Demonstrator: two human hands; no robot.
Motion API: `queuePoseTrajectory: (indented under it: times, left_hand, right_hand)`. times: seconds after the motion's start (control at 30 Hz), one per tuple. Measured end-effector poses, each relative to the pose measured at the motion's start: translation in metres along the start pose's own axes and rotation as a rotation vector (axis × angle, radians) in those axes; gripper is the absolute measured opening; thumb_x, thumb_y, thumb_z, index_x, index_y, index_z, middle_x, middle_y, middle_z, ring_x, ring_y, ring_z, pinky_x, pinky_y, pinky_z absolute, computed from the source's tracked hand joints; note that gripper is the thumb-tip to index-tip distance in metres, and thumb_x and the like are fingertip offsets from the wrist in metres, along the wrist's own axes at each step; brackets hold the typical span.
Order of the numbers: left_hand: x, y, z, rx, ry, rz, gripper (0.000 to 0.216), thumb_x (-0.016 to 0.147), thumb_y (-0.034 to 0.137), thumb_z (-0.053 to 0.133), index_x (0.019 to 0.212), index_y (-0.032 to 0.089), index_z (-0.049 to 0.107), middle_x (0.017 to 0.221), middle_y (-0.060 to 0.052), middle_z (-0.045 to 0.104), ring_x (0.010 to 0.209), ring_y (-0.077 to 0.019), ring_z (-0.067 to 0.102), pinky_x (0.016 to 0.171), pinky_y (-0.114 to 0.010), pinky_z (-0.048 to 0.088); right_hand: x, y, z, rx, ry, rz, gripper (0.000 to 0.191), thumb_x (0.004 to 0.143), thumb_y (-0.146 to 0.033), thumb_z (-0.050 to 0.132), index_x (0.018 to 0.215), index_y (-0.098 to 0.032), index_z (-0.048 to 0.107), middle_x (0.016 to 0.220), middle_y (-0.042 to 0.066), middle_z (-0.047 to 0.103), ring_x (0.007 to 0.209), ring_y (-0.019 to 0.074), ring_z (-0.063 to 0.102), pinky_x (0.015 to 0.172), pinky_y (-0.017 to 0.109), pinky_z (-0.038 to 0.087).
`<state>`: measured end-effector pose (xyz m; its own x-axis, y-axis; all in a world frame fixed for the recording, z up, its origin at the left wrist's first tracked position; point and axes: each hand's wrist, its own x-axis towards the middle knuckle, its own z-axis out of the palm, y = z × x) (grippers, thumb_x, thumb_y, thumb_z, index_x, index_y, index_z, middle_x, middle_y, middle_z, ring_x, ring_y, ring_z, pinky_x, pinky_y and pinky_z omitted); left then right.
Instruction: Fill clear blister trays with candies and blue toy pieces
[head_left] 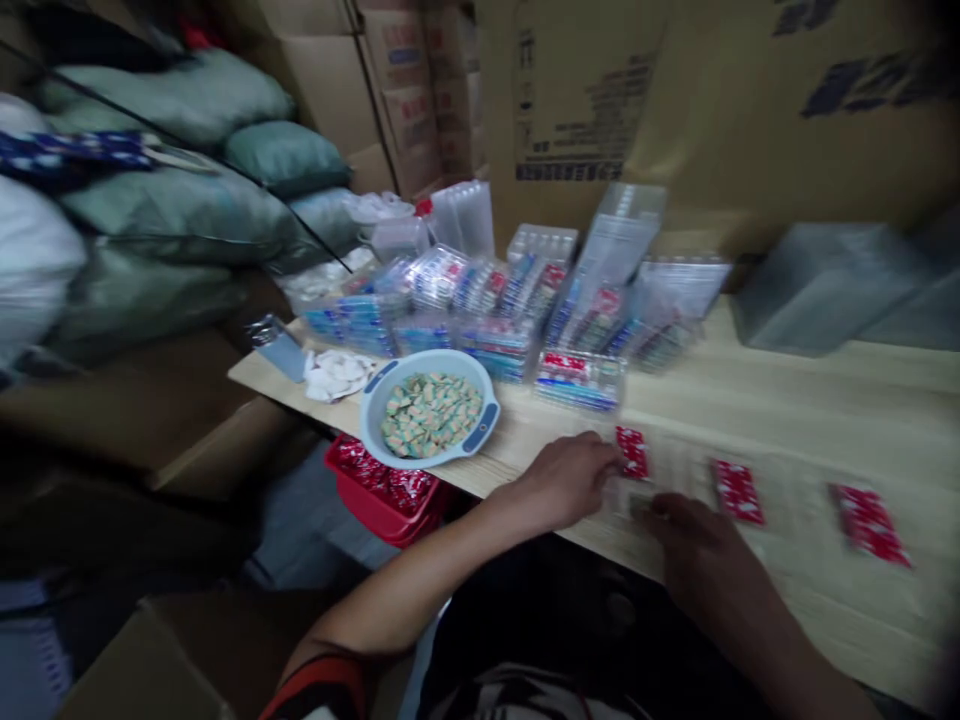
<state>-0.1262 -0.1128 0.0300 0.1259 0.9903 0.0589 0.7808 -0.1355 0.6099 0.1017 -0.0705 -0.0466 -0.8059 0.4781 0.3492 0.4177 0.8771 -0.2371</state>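
The nearest red packet (632,452) lies near the front edge of my wooden table (787,390), in what looks like a thin clear tray, just beyond my hands. My left hand (574,478) is beside its left edge, fingers partly curled, the tips so close to the packet that I can't tell whether they touch or grip anything. My right hand (694,535) is just below it, fingers bent and blurred; I can't tell what, if anything, they hold. To the right lie a second red packet (739,491) and a third red packet (872,525), spaced apart. Left of my hands sits a light blue bowl (368,420) of small wrapped pieces (431,412), with a red bin (371,510) of red packets below the table edge. Behind the bowl are piled filled clear cases (495,345); farther back stand a large cardboard box (585,100) and, at left, stacked sacks (180,210).
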Motion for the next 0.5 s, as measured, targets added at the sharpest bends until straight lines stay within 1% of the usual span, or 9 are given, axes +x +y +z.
queuePoseTrajectory:
  times: [0.07, 0.13, 0.17, 0.2, 0.27, 0.33, 0.43, 0.5]
  left_hand:
    - [-0.017, -0.017, -0.041, 0.095, 0.115, -0.085, 0.031, 0.091, 0.011, 0.050, 0.112, 0.019, 0.072, 0.107, -0.009, 0.071, 0.098, -0.0223, 0.067, 0.089, -0.031, 0.051]
    - [-0.034, -0.044, -0.081, 0.265, 0.204, -0.261, 0.031, 0.088, 0.007, 0.050, 0.108, 0.015, 0.073, 0.108, -0.012, 0.071, 0.101, -0.0253, 0.067, 0.093, -0.034, 0.049]
    - [-0.040, -0.059, -0.097, 0.349, 0.211, -0.372, 0.030, 0.086, 0.006, 0.050, 0.106, 0.013, 0.073, 0.108, -0.015, 0.071, 0.101, -0.0277, 0.067, 0.093, -0.036, 0.049]
    - [-0.045, -0.075, -0.109, 0.404, 0.192, -0.476, 0.029, 0.084, 0.005, 0.053, 0.103, 0.011, 0.073, 0.107, -0.018, 0.071, 0.100, -0.0301, 0.067, 0.092, -0.038, 0.049]
    - [-0.049, -0.105, -0.119, 0.432, 0.137, -0.600, 0.026, 0.076, 0.002, 0.058, 0.097, 0.008, 0.073, 0.104, -0.022, 0.070, 0.099, -0.0340, 0.068, 0.090, -0.040, 0.049]
    - [-0.047, -0.127, -0.117, 0.400, 0.128, -0.620, 0.025, 0.071, 0.000, 0.061, 0.092, 0.007, 0.073, 0.103, -0.023, 0.070, 0.100, -0.0350, 0.068, 0.090, -0.039, 0.049]
    - [-0.043, -0.144, -0.109, 0.351, 0.193, -0.608, 0.022, 0.070, -0.001, 0.061, 0.086, 0.009, 0.073, 0.098, -0.021, 0.072, 0.100, -0.0321, 0.068, 0.091, -0.037, 0.048]
    - [-0.044, -0.150, -0.110, 0.310, 0.245, -0.610, 0.017, 0.072, 0.003, 0.062, 0.082, 0.012, 0.073, 0.092, -0.017, 0.073, 0.098, -0.0303, 0.068, 0.091, -0.036, 0.049]
  right_hand:
    - [0.001, 0.007, 0.004, 0.032, 0.028, -0.009, 0.043, 0.078, 0.000, 0.045, 0.106, -0.016, 0.073, 0.110, 0.017, 0.064, 0.096, 0.0301, 0.064, 0.080, 0.045, 0.055]
    - [0.008, 0.011, 0.003, 0.090, 0.061, -0.007, 0.040, 0.082, -0.005, 0.045, 0.110, -0.018, 0.071, 0.114, 0.015, 0.063, 0.097, 0.0285, 0.065, 0.083, 0.044, 0.056]
    - [0.014, 0.010, 0.002, 0.115, 0.077, -0.004, 0.039, 0.085, -0.007, 0.044, 0.112, -0.019, 0.070, 0.115, 0.014, 0.063, 0.098, 0.0279, 0.065, 0.084, 0.043, 0.056]
    - [0.022, 0.008, 0.000, 0.133, 0.089, -0.002, 0.038, 0.088, -0.009, 0.043, 0.114, -0.019, 0.070, 0.116, 0.013, 0.063, 0.100, 0.0275, 0.065, 0.085, 0.043, 0.056]
    - [0.042, -0.003, -0.005, 0.155, 0.126, -0.014, 0.038, 0.091, -0.012, 0.042, 0.116, -0.020, 0.069, 0.117, 0.012, 0.063, 0.105, 0.0276, 0.064, 0.088, 0.043, 0.055]
    - [0.068, -0.020, -0.009, 0.185, 0.145, -0.060, 0.038, 0.091, -0.011, 0.041, 0.115, -0.020, 0.069, 0.117, 0.012, 0.063, 0.108, 0.0279, 0.063, 0.090, 0.044, 0.054]
    - [0.110, -0.050, -0.014, 0.260, 0.101, -0.150, 0.040, 0.088, -0.008, 0.042, 0.114, -0.019, 0.070, 0.112, 0.013, 0.064, 0.102, 0.0271, 0.062, 0.086, 0.042, 0.054]
    - [0.138, -0.066, -0.014, 0.314, 0.067, -0.193, 0.040, 0.088, -0.007, 0.041, 0.112, -0.018, 0.071, 0.104, 0.012, 0.064, 0.094, 0.0260, 0.062, 0.082, 0.041, 0.054]
